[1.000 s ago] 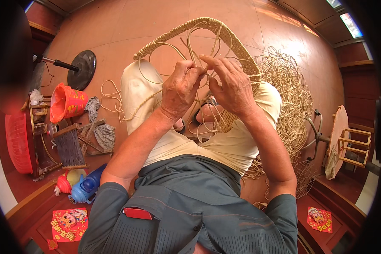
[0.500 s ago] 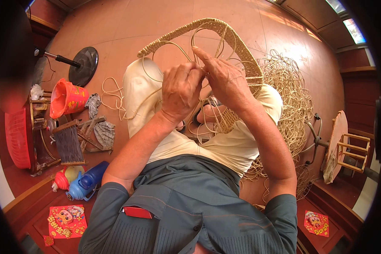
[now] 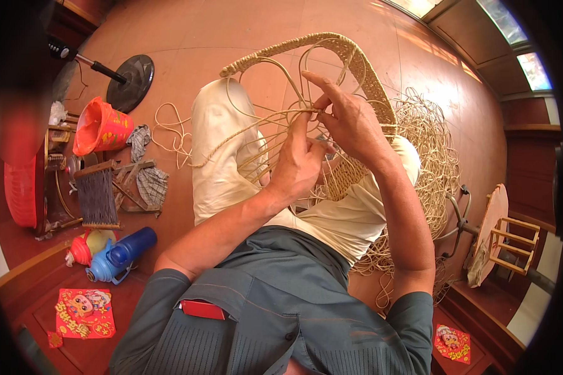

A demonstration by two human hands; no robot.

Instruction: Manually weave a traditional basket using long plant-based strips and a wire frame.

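Bright daylight enters from the windows point(image 3: 513, 47) at the upper right, laying pale glare across the reddish floor point(image 3: 244, 31) and the tangle of cane strands point(image 3: 428, 137). Soft shadows fall on the near side of the forearms and lap. Fisheye distortion bends straight edges toward a dark circular rim; a blurred red shape point(image 3: 15, 134) smears the left edge.

This looks like a home used as a small craft workshop for cane weaving. The person sits low over a polished reddish-brown floor point(image 3: 231, 37), with a half-woven cane basket frame point(image 3: 350, 62) on the lap and a big loose tangle of cane strips point(image 3: 431, 150) beside it. Household odds lie about: an orange plastic bucket point(image 3: 100, 128), a blue flask point(image 3: 122, 253), a small wooden stool point(image 3: 510, 240) and red paper decorations point(image 3: 84, 312).
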